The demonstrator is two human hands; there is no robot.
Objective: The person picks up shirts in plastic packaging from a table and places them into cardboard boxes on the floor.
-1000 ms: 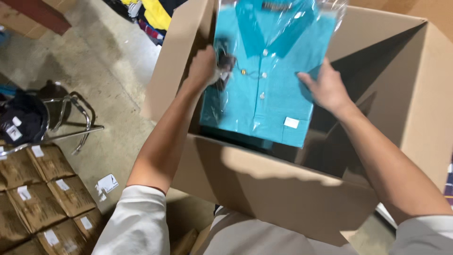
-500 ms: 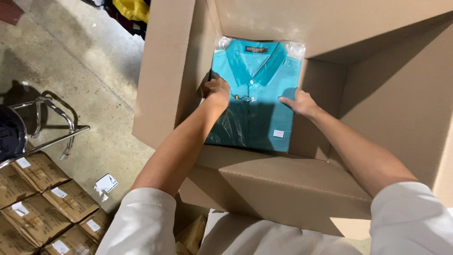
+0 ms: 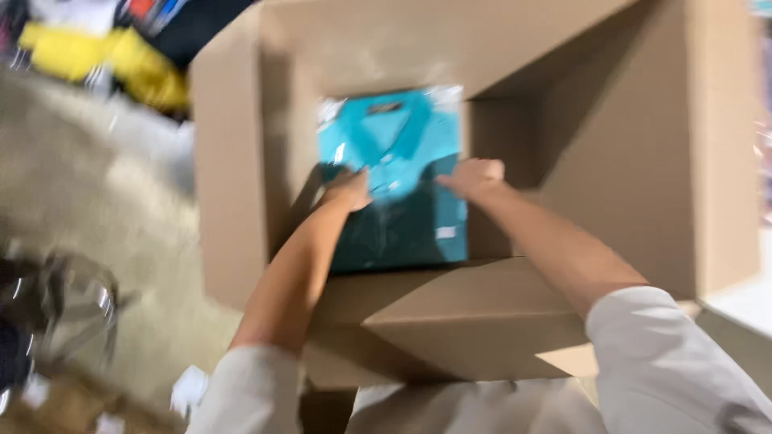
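Teal bagged shirt (image 3: 394, 173) lies flat inside the cardboard box (image 3: 233, 185), left hand (image 3: 347, 190) and right hand (image 3: 474, 177) pressing on it, fingers curled.

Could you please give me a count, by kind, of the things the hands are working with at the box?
Teal folded shirt in clear wrap: 1
Large cardboard box: 1
Hands on the shirt: 2, the left hand and the right hand
Total: 4

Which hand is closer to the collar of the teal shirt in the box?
Left, narrowly. The left hand rests just below the collar on the teal shirt; the right hand sits at the right edge.
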